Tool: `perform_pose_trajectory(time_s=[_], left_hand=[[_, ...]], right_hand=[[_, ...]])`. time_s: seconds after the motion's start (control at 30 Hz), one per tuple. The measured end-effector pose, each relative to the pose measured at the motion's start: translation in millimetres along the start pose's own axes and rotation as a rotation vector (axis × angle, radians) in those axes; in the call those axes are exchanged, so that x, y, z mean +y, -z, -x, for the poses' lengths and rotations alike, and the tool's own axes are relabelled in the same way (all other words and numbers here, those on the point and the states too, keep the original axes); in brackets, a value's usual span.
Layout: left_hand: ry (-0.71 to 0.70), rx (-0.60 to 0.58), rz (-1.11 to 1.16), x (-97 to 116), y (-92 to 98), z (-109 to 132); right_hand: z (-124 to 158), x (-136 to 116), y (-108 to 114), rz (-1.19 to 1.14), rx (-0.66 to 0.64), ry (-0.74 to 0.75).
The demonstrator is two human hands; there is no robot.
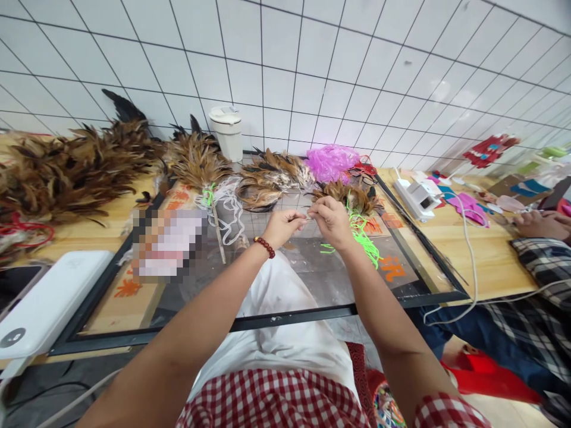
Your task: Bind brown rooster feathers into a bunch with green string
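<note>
Over the glass panel my left hand (284,227) and my right hand (331,221) meet almost fingertip to fingertip. Both are closed in a pinch; what sits between the fingers is too small to make out. Just behind my right hand lies a bundle of brown feathers (352,195), and bright green cord (364,241) spreads beside that wrist. Brown feathers with pale fluffy ends (279,172) lie beyond my left hand. To its left are tangled white cord (229,208) and a feather bunch (196,157) tied with green, a thin stick (218,232) below it.
A black-framed glass panel (294,316) spans the wooden table. At the back stand a white lidded cup (226,132) and a pink plastic bag (332,160). A white power bank (56,300) lies left, near a large feather heap (66,172). A cable (471,261) and another person's hand (542,224) are right.
</note>
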State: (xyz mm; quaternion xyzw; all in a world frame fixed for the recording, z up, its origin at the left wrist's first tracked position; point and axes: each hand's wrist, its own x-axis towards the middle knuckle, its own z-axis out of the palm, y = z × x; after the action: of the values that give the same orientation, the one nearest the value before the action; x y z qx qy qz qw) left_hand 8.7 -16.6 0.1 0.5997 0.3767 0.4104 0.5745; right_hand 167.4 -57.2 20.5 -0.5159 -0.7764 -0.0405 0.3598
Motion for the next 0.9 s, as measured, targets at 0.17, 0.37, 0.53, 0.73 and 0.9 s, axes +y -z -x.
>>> perform_pose_trajectory(time_s=[0.17,0.37,0.53,0.73,0.9], left_hand=[[-0.007,-0.145,0.005,1.8,-4.6,5.9],[0.171,0.007,0.571,9.7,-2.1,3.9],[0.202,0.070,0.783,6.4,0.4,-1.2],[0.158,0.099,0.754,2.2,0.3,-2.0],[0.153,0.032,0.798,6.0,3.8,-0.7]], right_hand=[[-1.3,1.6,0.8,-0.191,-0.024,-0.020],[-1.1,16.6,-13.5,-0.364,0.300,-0.425],[-1.3,5.5,-25.9,-0.699,0.104,-0.476],[-2.1,-12.0,-31.5,-0.809,-0.117,-0.537],[-3.5,-2.9,-27.9,-1.048,-0.016,-0.643]])
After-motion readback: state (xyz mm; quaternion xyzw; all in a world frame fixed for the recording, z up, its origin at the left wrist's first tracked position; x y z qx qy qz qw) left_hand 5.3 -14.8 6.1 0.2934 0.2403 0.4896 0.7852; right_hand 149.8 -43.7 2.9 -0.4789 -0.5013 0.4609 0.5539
